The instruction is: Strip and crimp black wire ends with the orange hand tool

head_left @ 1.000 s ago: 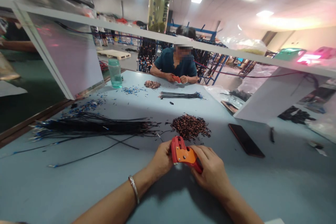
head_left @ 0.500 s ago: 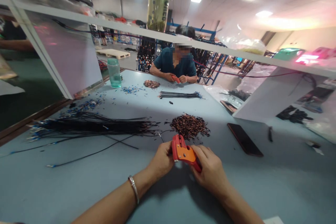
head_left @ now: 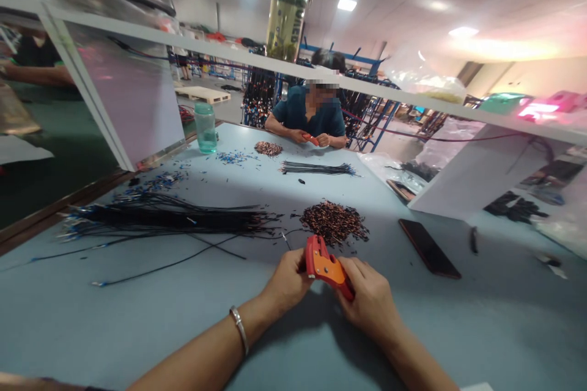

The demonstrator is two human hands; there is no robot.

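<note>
My right hand (head_left: 367, 287) is wrapped round the handles of a red and orange wire stripper (head_left: 328, 266), its head angled up and to the left. Close against that head is my left hand (head_left: 288, 281), fingers closed on a thin black wire (head_left: 286, 241) whose pale tip pokes out above them. My fingers and the tool's head hide the rest of this wire. Just beyond the tool lies a heap of small black and copper-coloured offcuts (head_left: 334, 222). To the left a long bundle of black wires (head_left: 174, 218) with blue ends rests on the table.
Loose wires (head_left: 151, 272) lie in front of the bundle. A phone (head_left: 428, 247) is on the right. Farther off are a green bottle (head_left: 206, 128), blue bits (head_left: 236, 157), a smaller wire bundle (head_left: 318, 168), and a person (head_left: 309, 113) holding a similar tool. A shelf (head_left: 367, 84) crosses above.
The view has shifted slightly, so most things sit a little farther right. Both hands keep the same hold, and the stripper stays at my left fingers.
</note>
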